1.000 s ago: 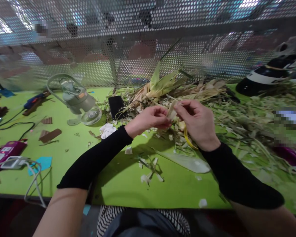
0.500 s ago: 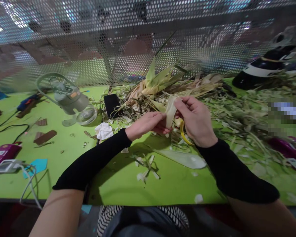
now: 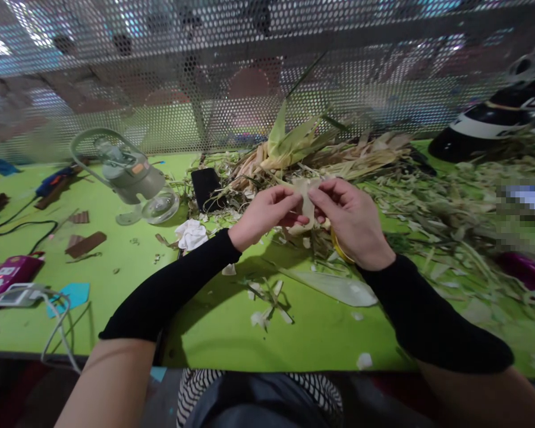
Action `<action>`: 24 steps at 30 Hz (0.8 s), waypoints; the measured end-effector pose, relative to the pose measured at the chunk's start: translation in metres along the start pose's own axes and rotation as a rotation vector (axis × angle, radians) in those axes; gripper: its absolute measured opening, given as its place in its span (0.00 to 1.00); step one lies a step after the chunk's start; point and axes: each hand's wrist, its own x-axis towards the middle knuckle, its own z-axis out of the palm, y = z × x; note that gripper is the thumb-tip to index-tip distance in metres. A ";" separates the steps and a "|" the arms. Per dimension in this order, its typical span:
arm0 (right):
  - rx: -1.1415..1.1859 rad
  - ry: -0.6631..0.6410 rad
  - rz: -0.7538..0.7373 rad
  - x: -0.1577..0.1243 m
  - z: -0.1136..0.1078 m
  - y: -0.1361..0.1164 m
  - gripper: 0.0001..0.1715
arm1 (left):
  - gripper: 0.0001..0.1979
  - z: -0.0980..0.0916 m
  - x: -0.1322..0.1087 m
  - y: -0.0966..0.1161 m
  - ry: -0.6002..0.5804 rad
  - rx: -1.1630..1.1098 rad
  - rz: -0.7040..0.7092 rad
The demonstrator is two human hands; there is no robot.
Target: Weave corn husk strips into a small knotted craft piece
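Note:
My left hand (image 3: 267, 214) and my right hand (image 3: 350, 223) meet above the green table (image 3: 214, 333), both pinching a pale strip of corn husk (image 3: 307, 202) held between them. A yellow loop, seemingly a scissor handle (image 3: 337, 248), hangs under my right palm. Both forearms wear black sleeves. Just behind the hands lies a heap of corn husks and leaves (image 3: 307, 151).
A small green desk fan (image 3: 127, 172) and a black phone (image 3: 207, 187) lie left of the heap. Husk scraps (image 3: 267, 303) and a crumpled tissue (image 3: 191, 235) litter the table. Cables, a pink device (image 3: 9, 273) sit far left. A perforated metal screen (image 3: 249, 77) backs the table.
The husk strip stood upright in my right fingers half a second ago; now both hands pinch it lower and closer together. The view shifted slightly.

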 end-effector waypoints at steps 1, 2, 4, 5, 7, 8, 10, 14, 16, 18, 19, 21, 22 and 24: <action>0.007 -0.003 0.008 0.000 0.000 0.001 0.14 | 0.09 0.000 0.000 0.001 0.005 -0.011 0.001; 0.022 -0.002 0.017 0.000 0.001 0.002 0.14 | 0.09 0.000 0.000 0.001 0.007 -0.018 -0.006; 0.064 0.008 0.034 0.001 0.001 0.003 0.14 | 0.10 0.000 0.000 0.002 0.009 -0.026 -0.023; 0.082 0.017 0.042 0.001 0.002 0.003 0.14 | 0.10 0.000 0.000 0.003 0.011 -0.028 -0.026; 0.100 0.035 0.054 0.002 0.002 0.004 0.13 | 0.10 0.001 0.000 0.003 0.019 -0.027 -0.028; 0.100 0.039 0.057 0.003 0.002 0.004 0.12 | 0.10 0.001 0.000 0.003 0.020 -0.025 -0.027; 0.094 0.033 0.060 0.003 0.002 0.004 0.11 | 0.09 0.001 -0.001 0.002 0.019 -0.024 -0.023; 0.092 0.008 0.066 0.002 0.003 0.004 0.11 | 0.07 -0.003 0.001 0.000 -0.008 -0.031 0.003; 0.085 0.015 0.072 0.002 0.003 0.003 0.12 | 0.07 -0.006 0.003 -0.002 -0.028 -0.024 0.027; 0.045 0.014 0.071 0.002 0.001 -0.001 0.12 | 0.07 -0.008 0.004 -0.002 -0.036 -0.011 0.043; 0.003 0.008 0.063 0.003 -0.001 -0.004 0.13 | 0.07 -0.009 0.005 -0.002 -0.031 -0.007 0.043; -0.147 -0.032 0.029 0.003 -0.008 -0.009 0.14 | 0.08 -0.008 0.005 -0.001 -0.004 -0.010 0.033; -0.262 -0.062 0.014 0.003 -0.014 -0.011 0.15 | 0.08 -0.008 0.005 0.001 0.017 -0.016 0.026; -0.556 -0.152 0.016 0.001 -0.028 -0.012 0.17 | 0.10 -0.007 0.005 0.003 0.051 -0.030 0.019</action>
